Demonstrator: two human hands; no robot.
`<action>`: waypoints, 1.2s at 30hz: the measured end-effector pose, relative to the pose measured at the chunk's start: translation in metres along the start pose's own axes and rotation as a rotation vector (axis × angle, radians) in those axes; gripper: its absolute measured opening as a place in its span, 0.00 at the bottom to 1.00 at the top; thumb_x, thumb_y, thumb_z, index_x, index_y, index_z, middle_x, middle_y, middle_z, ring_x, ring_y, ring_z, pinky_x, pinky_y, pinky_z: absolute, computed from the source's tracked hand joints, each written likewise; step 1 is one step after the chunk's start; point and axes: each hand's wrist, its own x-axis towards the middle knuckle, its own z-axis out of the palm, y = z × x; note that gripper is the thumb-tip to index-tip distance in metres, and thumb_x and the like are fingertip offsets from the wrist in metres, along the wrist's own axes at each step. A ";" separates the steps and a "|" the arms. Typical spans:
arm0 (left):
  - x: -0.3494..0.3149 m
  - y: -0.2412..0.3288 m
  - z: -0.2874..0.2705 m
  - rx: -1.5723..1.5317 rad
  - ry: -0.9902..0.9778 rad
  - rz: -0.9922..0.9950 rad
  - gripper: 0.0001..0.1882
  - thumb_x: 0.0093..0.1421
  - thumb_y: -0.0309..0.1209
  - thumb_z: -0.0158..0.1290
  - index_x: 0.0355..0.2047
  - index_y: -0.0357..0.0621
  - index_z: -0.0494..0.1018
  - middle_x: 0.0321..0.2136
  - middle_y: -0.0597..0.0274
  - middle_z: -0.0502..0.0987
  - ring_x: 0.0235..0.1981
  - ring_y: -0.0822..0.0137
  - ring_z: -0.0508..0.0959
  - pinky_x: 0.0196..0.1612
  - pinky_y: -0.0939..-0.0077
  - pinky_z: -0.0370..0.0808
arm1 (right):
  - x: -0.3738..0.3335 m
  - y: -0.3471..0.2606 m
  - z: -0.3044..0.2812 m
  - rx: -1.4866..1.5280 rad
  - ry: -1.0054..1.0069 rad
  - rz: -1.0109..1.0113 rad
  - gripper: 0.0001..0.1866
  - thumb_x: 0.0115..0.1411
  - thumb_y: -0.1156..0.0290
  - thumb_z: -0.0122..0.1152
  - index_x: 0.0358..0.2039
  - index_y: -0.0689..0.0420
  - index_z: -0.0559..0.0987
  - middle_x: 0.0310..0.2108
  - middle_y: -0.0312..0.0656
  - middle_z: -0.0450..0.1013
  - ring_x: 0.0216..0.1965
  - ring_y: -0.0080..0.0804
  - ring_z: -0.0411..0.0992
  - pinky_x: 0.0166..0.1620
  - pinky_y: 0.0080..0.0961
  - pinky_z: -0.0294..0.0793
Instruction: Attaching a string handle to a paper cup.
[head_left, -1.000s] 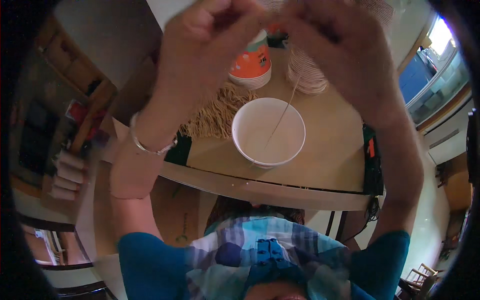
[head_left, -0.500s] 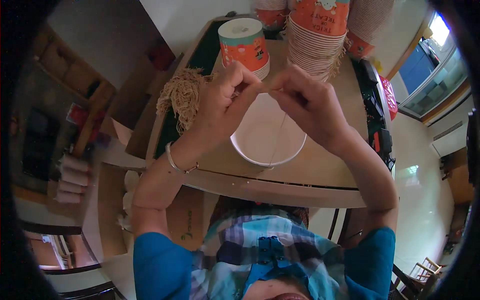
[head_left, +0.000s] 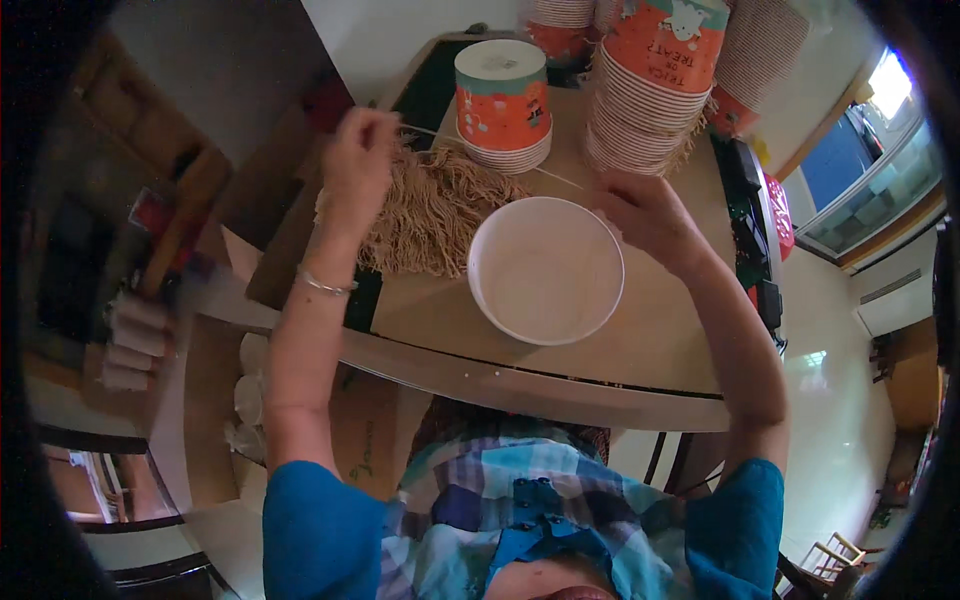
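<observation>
A thin pale string (head_left: 560,179) runs taut between my two hands, partly lost to view at the short stack of cups. My left hand (head_left: 362,165), slightly blurred, is raised at the left with its fingers closed on one end. By the right rim of a white paper tub (head_left: 547,272), my right hand (head_left: 645,218) pinches the other end. The open tub stands upright on the table, its pale inside facing up. Left of it lies a thick bundle of beige strings (head_left: 425,215), next to my left forearm.
Behind the tub is a short upside-down stack of orange and green paper tubs (head_left: 502,105). Taller tub stacks (head_left: 652,90) rise at the back right. Dark devices line the table's (head_left: 650,330) right edge. Cardboard boxes (head_left: 225,400) stand below left.
My hands were together above the tub; now they are wide apart with the string stretched between them. The left hand moved left, the right hand slightly right and down. More of the bundle shows.
</observation>
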 end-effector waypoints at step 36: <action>-0.076 0.087 0.030 -0.372 -0.386 0.169 0.06 0.62 0.26 0.56 0.31 0.38 0.71 0.27 0.64 0.72 0.27 0.74 0.73 0.31 0.78 0.71 | -0.032 -0.062 0.047 0.900 -0.143 0.144 0.16 0.63 0.74 0.57 0.51 0.61 0.71 0.25 0.38 0.72 0.22 0.18 0.69 0.24 0.16 0.70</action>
